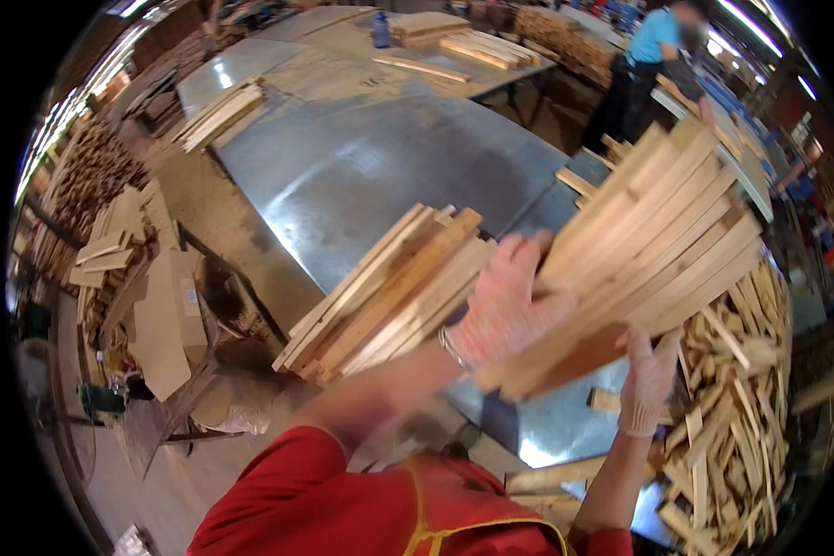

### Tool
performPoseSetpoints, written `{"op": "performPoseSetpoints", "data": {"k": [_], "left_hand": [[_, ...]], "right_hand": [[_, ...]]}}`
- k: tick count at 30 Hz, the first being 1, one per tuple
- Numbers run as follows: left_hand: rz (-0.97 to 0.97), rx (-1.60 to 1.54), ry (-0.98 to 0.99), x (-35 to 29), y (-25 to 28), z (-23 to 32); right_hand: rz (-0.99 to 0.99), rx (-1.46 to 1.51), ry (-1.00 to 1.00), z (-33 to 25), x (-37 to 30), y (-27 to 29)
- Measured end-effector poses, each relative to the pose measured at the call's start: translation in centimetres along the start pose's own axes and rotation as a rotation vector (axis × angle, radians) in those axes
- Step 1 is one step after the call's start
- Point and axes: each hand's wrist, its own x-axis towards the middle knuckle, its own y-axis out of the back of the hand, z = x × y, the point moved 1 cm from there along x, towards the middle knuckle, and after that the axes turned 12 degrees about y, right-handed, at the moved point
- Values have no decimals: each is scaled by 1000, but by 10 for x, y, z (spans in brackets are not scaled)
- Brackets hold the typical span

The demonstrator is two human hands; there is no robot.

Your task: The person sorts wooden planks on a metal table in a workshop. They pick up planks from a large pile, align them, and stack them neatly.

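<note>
A thick bundle of pale wooden slats (pixel 649 222) is tilted above the right side of the metal table (pixel 361 167), held between my two gloved hands. My left hand (pixel 510 310) presses on the bundle's left side, its thumb across the nearer slats. My right hand (pixel 647 380) grips the bundle's lower right side from underneath; some of its fingertips are hidden by the wood. Beside my left hand, a stack of slats (pixel 389 292) lies slanted on the table, one piece darker than the others.
A heap of wood offcuts (pixel 732 417) piles up at the lower right. More slats (pixel 222 116) lie on the table's far left, near a blue bottle (pixel 381 31) at the back. Cardboard (pixel 169 324) stands to the left. A person in a blue shirt (pixel 653 42) works at the far right.
</note>
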Motion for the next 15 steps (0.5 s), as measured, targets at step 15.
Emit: {"op": "performPoseSetpoints", "data": {"k": [15], "left_hand": [[-407, 1154, -363, -85, 3, -262]], "right_hand": [[-470, -966, 30, 228, -222, -63]]}}
